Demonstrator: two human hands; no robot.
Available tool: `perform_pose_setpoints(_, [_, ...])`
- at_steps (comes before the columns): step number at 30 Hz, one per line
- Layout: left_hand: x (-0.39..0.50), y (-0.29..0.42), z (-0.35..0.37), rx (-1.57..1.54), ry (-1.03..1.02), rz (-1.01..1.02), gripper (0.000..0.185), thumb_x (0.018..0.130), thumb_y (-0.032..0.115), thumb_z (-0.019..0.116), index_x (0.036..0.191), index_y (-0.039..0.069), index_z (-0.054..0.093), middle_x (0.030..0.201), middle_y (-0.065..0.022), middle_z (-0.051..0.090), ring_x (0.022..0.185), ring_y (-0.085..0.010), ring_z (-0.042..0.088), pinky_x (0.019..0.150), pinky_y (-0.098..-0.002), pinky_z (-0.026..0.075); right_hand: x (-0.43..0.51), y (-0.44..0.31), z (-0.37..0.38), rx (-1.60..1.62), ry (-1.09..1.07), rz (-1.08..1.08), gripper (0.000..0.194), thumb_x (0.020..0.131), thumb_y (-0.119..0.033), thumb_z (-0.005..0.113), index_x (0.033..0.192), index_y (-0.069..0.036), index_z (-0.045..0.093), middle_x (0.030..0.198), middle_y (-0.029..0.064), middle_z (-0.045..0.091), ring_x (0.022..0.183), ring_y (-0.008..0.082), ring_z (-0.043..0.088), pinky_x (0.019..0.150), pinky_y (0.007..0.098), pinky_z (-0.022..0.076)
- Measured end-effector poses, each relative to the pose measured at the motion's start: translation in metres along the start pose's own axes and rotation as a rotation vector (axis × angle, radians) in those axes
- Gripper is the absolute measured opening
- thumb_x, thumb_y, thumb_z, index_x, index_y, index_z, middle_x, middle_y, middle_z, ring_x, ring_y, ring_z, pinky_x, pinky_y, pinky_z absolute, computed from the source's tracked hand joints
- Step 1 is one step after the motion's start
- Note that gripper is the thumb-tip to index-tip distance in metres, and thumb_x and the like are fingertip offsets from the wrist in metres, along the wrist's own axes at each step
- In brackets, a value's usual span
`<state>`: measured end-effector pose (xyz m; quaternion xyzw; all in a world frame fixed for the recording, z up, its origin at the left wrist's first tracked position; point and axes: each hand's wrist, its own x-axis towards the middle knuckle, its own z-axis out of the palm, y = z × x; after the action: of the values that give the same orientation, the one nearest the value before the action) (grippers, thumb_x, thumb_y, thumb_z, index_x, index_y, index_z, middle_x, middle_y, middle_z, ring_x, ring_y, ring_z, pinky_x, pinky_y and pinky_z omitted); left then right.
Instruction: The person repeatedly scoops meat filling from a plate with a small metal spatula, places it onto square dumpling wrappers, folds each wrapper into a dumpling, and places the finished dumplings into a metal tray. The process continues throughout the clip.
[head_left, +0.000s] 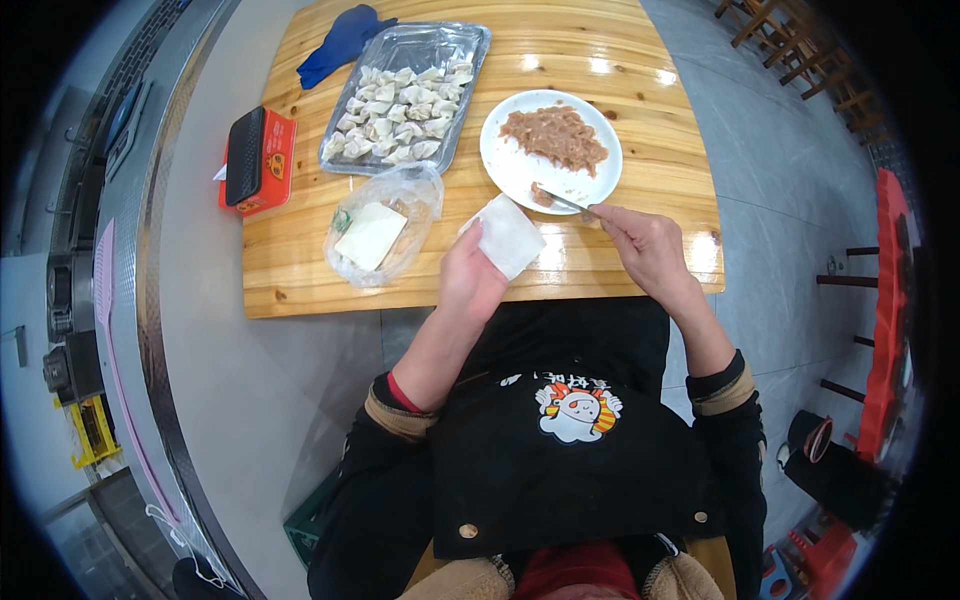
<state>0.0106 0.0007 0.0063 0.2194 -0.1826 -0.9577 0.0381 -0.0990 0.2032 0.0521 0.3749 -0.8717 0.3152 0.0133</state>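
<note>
My left hand (474, 274) holds a square dough wrapper (513, 238) beside the near rim of a white plate (500, 174). In my right hand (643, 244) is a thin metal utensil (568, 202), with a small lump of minced meat (541, 196) at its tip, over the plate. A larger mound of minced meat (559, 139) lies farther back on that plate. Left of my left hand, a stack of square wrappers (371, 235) rests on a clear plastic bag (401, 259). Behind the bag, a clear plastic tray (480, 56) holds several rows of folded wontons (405, 112).
The wooden table (645, 135) carries a red tissue box with a dark lid (259, 161) at its left edge and a blue cloth or glove (341, 45) at the back left. A wall stands close on the left. Wooden stools (795, 45) are at the far right.
</note>
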Motion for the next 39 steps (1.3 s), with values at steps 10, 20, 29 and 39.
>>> perform_pose_setpoints(10, [-0.009,0.001,0.018,-0.105,-0.049,0.046,0.049,0.101,0.027,0.023,0.138,-0.004,0.027,0.140,-0.0200,0.037,0.130,-0.0314,0.037,0.111,-0.0460,0.026,-0.010,-0.009,0.022,0.694,-0.073,0.270,0.025,0.085,-0.008,0.059,0.109,-0.006,0.067,0.063,0.0072,0.058,0.048,0.0192,0.051,0.046,0.0265,0.0396])
perform_pose_setpoints(20, [-0.018,0.004,0.023,-0.106,-0.039,0.102,0.052,0.100,0.029,0.025,0.140,-0.004,0.024,0.141,-0.0221,0.035,0.129,-0.0327,0.038,0.110,-0.0471,0.027,-0.033,-0.044,0.014,-0.308,0.003,-0.512,0.047,0.068,-0.004,0.061,0.115,-0.009,0.063,0.063,0.0024,0.043,0.051,0.0150,0.049,0.042,0.0278,0.0398])
perform_pose_setpoints(29, [-0.007,0.012,0.034,-0.043,-0.224,0.239,0.053,0.100,0.029,0.025,0.142,-0.003,0.021,0.147,-0.0196,0.027,0.135,-0.0330,0.030,0.112,-0.0472,0.023,-0.032,-0.046,-0.011,0.494,0.051,0.052,0.026,0.087,0.000,0.057,0.112,-0.002,0.063,0.061,0.0064,0.050,0.049,0.0084,0.047,0.046,0.0232,0.0377])
perform_pose_setpoints(39, [0.000,-0.002,0.045,-0.149,-0.243,0.179,0.052,0.100,0.029,0.022,0.141,-0.003,0.024,0.144,-0.0180,0.034,0.133,-0.0295,0.034,0.113,-0.0458,0.025,-0.023,-0.039,0.026,0.385,0.221,-0.029,0.026,0.087,0.000,0.056,0.112,0.000,0.062,0.061,0.0075,0.056,0.050,0.0118,0.052,0.048,0.0252,0.0420])
